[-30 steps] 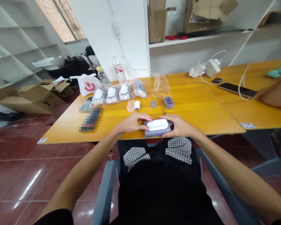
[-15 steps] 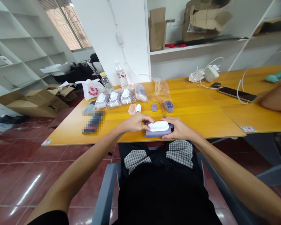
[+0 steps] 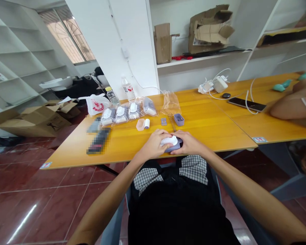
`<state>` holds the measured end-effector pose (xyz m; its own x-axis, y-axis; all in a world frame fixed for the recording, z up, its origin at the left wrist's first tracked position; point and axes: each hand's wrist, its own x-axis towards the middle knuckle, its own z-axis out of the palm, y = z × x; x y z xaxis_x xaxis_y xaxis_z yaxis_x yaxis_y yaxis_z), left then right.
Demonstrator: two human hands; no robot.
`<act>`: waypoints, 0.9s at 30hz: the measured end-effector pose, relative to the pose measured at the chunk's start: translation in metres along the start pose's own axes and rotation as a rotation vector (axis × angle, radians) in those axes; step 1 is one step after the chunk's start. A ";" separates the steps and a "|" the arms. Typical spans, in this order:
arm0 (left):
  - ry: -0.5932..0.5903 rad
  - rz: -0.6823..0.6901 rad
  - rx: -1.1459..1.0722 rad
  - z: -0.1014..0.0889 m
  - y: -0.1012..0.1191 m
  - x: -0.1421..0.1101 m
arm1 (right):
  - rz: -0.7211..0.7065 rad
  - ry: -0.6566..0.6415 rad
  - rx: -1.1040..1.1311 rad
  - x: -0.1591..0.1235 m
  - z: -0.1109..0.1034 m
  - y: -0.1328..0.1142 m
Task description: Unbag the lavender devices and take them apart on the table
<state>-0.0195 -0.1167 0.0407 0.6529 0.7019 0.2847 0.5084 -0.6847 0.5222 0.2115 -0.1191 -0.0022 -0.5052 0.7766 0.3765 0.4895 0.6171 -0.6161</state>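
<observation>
Near the table's front edge I hold a scrub brush (image 3: pixel 169 140), white bristles up on a lavender-grey body. My left hand (image 3: pixel 156 143) is closed around its left end, with fingers over the far side and thumb at the near side. The brush's right end is gripped by my right hand (image 3: pixel 188 143), beside a dark opening in the body. Just beyond lie a coiled spring (image 3: pixel 171 121), a small flat purple part (image 3: pixel 163 121) and a purple cup (image 3: pixel 179 119) with something small inside. A pinkish open container (image 3: pixel 140 124) and a white cylinder (image 3: pixel 147 123) stand farther left.
Several bagged brushes (image 3: pixel 121 114) line the back left, before two bottles (image 3: pixel 128 89) and a white plastic bag (image 3: pixel 98 104). An empty-looking clear bag (image 3: pixel 171 102) lies behind the spring. Chargers (image 3: pixel 220 84), a phone (image 3: pixel 247 104) and another person's arm (image 3: pixel 287 105) are on the right.
My left hand has moved from the brush's left edge to wrap over its bristle side, covering more of it. The brush has turned slightly. The whole view has shifted a little.
</observation>
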 end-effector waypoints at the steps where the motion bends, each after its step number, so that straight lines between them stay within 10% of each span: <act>1: -0.005 -0.002 0.007 0.000 0.001 -0.001 | -0.005 0.003 0.000 0.000 0.000 -0.001; 11: 0.072 -0.094 0.082 0.016 0.013 0.004 | -0.048 0.015 0.036 -0.001 0.001 -0.003; 19: 0.015 -0.072 -0.102 -0.005 -0.020 -0.014 | 0.078 0.064 -0.003 -0.005 0.005 -0.001; 27: -0.038 -0.147 -0.187 -0.008 -0.050 -0.035 | -0.071 -0.210 0.085 0.013 -0.013 -0.013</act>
<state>-0.0725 -0.1050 0.0112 0.6021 0.7810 0.1658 0.4892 -0.5249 0.6965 0.2080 -0.1151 0.0201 -0.6776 0.6824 0.2741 0.3903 0.6496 -0.6524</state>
